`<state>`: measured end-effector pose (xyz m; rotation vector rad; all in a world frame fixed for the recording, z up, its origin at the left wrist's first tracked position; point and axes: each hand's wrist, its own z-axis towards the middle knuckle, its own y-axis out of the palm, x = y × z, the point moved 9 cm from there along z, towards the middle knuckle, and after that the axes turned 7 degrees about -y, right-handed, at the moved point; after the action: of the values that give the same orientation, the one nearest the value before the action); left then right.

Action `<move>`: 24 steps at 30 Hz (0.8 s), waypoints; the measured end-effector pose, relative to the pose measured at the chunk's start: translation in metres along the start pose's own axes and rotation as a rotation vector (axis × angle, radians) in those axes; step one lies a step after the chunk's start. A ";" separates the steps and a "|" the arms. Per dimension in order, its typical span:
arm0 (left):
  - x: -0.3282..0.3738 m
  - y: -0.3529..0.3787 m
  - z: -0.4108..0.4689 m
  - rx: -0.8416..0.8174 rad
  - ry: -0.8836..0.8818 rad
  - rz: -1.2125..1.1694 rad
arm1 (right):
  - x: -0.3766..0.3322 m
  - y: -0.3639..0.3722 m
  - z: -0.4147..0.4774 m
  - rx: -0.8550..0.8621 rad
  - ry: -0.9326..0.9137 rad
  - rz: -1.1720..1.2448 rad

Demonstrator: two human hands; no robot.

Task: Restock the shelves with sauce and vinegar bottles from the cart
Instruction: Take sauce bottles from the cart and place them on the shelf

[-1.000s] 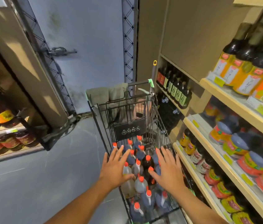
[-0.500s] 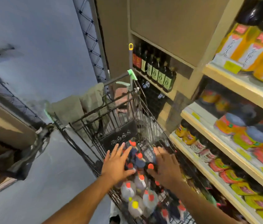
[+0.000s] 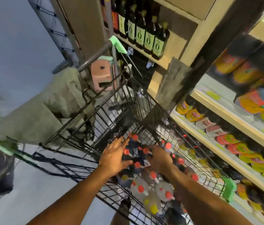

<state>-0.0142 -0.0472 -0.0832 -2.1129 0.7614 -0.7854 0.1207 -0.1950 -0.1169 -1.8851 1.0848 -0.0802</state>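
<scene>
The left hand (image 3: 113,157) hovers over the cart (image 3: 60,161), fingers spread and straight, holding nothing. Under it the bottles (image 3: 140,189) stand packed in the basket. The right hand (image 3: 159,157) reaches among the caps; blur hides any grip. I judge this the picking step: next, each hand must close on a neck and lift toward the shelves (image 3: 241,127). Since half a second ago, the view has tilted further; the hands stay over the bottles.

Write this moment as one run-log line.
stage: both hands in cart | left hand: open over red-capped bottles | right hand: among bottles, grip unclear
</scene>
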 end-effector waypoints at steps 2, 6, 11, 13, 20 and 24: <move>-0.013 0.005 0.007 -0.033 0.008 -0.034 | -0.008 0.006 0.014 -0.028 -0.005 -0.041; -0.033 0.007 0.013 -0.037 0.004 -0.125 | -0.010 0.017 0.040 -0.044 0.012 -0.157; -0.034 0.004 0.013 -0.059 -0.012 -0.127 | 0.005 0.034 0.056 0.000 0.090 -0.152; -0.036 0.005 0.012 -0.064 -0.009 -0.129 | 0.007 0.038 0.057 0.005 0.084 -0.158; -0.037 0.004 0.004 -0.097 -0.004 -0.154 | 0.006 0.002 0.037 0.077 0.051 0.030; -0.028 -0.004 -0.001 -0.152 0.030 -0.186 | -0.006 -0.043 0.015 0.116 -0.133 0.136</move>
<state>-0.0316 -0.0258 -0.0878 -2.3380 0.6651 -0.8837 0.1517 -0.1730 -0.0917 -1.6851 1.0907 0.0581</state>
